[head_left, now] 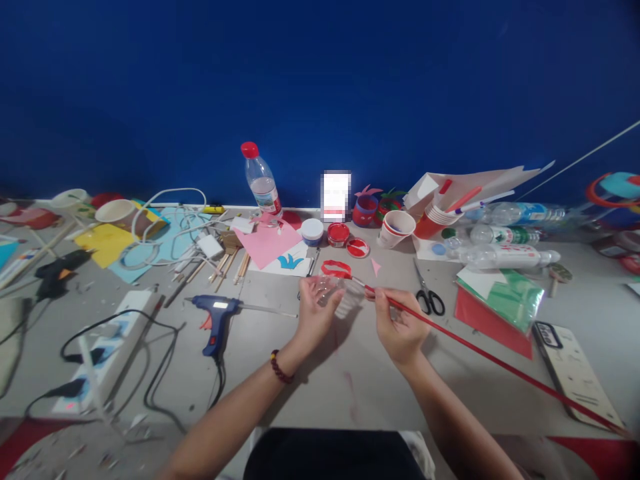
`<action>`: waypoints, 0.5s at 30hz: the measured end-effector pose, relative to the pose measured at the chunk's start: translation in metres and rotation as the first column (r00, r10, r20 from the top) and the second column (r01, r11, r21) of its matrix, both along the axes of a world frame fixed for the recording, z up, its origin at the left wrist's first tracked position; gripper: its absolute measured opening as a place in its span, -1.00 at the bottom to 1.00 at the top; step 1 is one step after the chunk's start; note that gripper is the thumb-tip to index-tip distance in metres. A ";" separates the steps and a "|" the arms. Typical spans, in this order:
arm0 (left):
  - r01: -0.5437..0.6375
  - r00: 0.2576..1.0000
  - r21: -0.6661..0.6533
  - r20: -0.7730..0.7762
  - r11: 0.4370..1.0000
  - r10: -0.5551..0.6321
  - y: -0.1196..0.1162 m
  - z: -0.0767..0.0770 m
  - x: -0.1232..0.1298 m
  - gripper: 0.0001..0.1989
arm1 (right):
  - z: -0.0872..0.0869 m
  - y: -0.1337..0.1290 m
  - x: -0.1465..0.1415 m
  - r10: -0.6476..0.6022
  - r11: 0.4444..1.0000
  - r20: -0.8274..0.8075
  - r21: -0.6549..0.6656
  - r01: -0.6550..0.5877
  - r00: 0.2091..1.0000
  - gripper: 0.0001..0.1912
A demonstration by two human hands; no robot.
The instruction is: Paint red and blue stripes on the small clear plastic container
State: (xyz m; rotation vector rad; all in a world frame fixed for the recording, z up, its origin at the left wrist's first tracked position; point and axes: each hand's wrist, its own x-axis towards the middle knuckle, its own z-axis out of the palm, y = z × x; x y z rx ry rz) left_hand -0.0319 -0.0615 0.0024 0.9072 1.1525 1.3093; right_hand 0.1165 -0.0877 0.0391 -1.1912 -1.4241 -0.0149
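Note:
My left hand (316, 313) is closed around a clear plastic cup-like piece (331, 291), perhaps a cut bottle part. A band of wet-looking red paint (336, 268) runs along its upper rim. In my right hand (404, 328) is a long red-handled paintbrush (470, 345), gripped near the bristle end. The brush tip points left at the painted rim; whether it touches cannot be made out. Just beyond the hands stand an open jar of red paint (339, 233), its red-smeared lid (358, 249) and a white-lidded jar (313, 231).
A blue glue gun (216, 320) and a power strip (107, 350) with cords lie at left. Black-handled scissors (429, 297), plastic bottles (510, 256) and a phone (577, 373) are at right. Paper cups (397, 228), pink paper (270, 245) and a red-capped bottle (261, 183) stand toward the blue wall.

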 end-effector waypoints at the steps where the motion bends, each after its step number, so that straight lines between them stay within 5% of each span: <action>1: -0.003 1.000 -0.002 0.001 1.000 0.003 0.001 0.000 -0.001 -0.49 | 0.000 0.000 0.001 -0.004 1.000 0.005 -0.001 0.004 1.000 -0.89; 15: 0.067 0.983 -0.069 0.177 0.995 -0.054 0.009 0.010 -0.004 -0.46 | -0.010 0.000 0.007 -0.036 0.999 -0.048 -0.008 0.036 0.998 -0.90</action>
